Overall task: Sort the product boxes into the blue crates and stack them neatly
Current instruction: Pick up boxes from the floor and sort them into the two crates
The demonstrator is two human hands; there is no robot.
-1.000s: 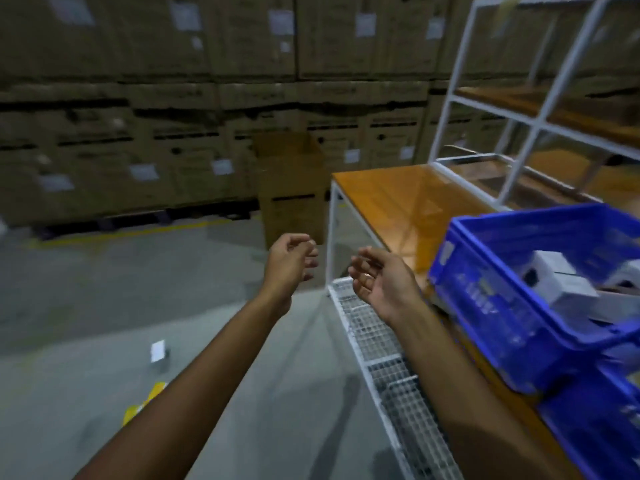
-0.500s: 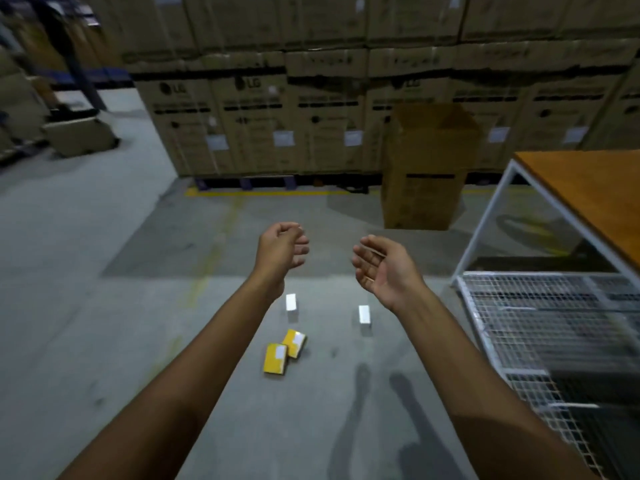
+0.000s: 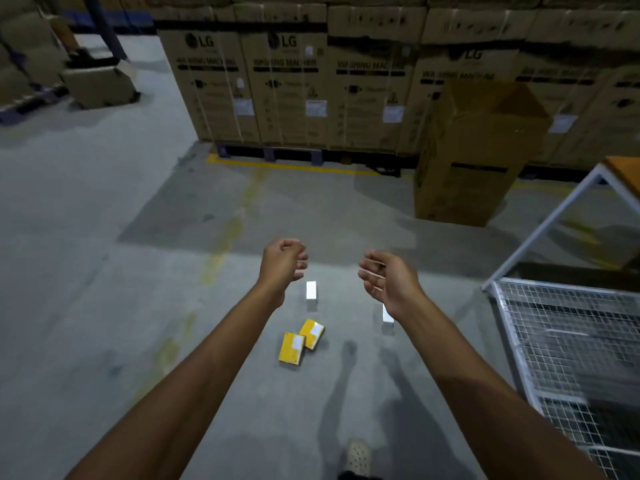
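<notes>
Grey concrete warehouse floor (image 3: 104,306), before stacked cardboard cartons (image 3: 287,84), carries four product boxes: two flat yellow boxes (image 3: 292,348) touching each other and two small white boxes (image 3: 311,290) upright just beyond. The left hand (image 3: 284,263) and right hand (image 3: 388,278) hover empty above them, fingers loosely curled. Retrieval looks the step in hand, calling for a stoop and a reach down.

The big brown boxes (image 3: 284,98) stacked at the back have the letters LG near the top. Under that is a blurry line that looks like WASHING MACHINE. The white stickers (image 3: 316,108) on those boxes have print too small to read, and the white patches (image 3: 297,341) on the two yellow boxes (image 3: 291,353) cannot be read either.
</notes>
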